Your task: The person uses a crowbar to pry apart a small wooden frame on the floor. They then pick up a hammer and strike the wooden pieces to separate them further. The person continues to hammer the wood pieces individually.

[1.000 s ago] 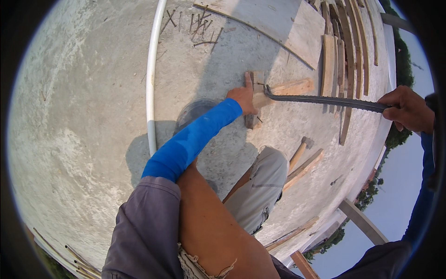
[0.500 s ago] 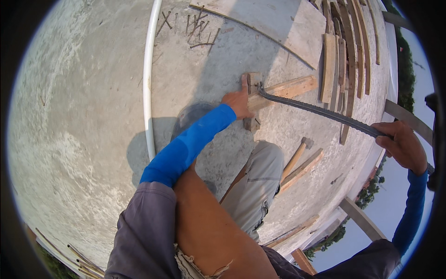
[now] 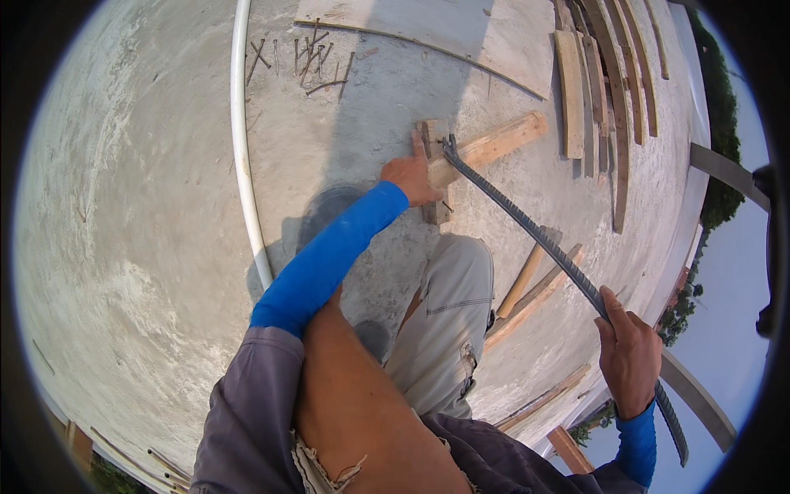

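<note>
My left hand (image 3: 411, 179) grips a nailed wooden piece low on the concrete, its fingers around the crosspiece. That piece is a short wooden block (image 3: 434, 216) with a longer board (image 3: 502, 145) set across it, pointing away to the right. A nail (image 3: 448, 207) sticks out of the block's near end. In my right hand (image 3: 630, 356) is a ribbed steel pry bar (image 3: 527, 221), fingers wrapped round its shaft. The bar's hooked tip rests at the far end of the block, by a nail. Its other end reaches past my right wrist.
A hammer (image 3: 522, 273) lies beside a wooden strip (image 3: 550, 285), right of my knee. Loose nails (image 3: 309, 64) are scattered at the far left, near a white pipe (image 3: 240, 132). Planks (image 3: 619, 115) are piled at the far right, by a flat sheet (image 3: 510, 49).
My right hand has come down and inward, swinging the pry bar's shaft toward me. My left hand still grips the wooden piece. The whole view has shifted slightly.
</note>
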`<act>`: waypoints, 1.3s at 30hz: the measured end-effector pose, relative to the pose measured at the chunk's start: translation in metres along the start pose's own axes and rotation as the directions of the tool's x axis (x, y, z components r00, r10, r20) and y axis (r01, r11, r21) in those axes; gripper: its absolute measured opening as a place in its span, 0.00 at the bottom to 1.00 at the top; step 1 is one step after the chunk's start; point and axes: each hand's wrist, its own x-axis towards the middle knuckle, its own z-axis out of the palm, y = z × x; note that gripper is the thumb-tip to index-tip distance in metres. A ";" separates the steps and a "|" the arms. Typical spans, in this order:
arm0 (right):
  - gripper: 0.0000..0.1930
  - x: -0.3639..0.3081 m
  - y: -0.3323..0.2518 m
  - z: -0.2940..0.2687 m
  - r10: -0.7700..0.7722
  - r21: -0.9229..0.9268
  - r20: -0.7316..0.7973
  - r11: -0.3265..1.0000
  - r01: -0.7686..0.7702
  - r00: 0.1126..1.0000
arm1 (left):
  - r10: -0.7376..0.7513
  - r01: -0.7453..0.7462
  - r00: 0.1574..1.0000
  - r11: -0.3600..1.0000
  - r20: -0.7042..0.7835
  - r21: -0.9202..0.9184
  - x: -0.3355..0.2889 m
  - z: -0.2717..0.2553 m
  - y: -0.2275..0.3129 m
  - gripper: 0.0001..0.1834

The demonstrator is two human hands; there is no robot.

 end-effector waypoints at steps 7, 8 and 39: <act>0.26 -0.032 -0.010 0.027 0.066 0.102 -0.028 0.993 -0.063 0.997 | -0.036 0.035 0.999 0.999 0.039 0.009 -0.009 -0.010 0.017 0.81; 0.27 -0.035 -0.010 0.031 0.090 0.120 -0.018 0.989 -0.087 0.996 | -0.007 0.013 0.999 0.993 -0.053 0.118 -0.009 -0.009 0.021 0.81; 0.28 -0.055 -0.010 0.065 0.201 0.269 0.102 0.937 -0.222 0.974 | 0.525 -0.476 0.810 0.849 -0.261 0.231 0.034 -0.037 0.029 0.60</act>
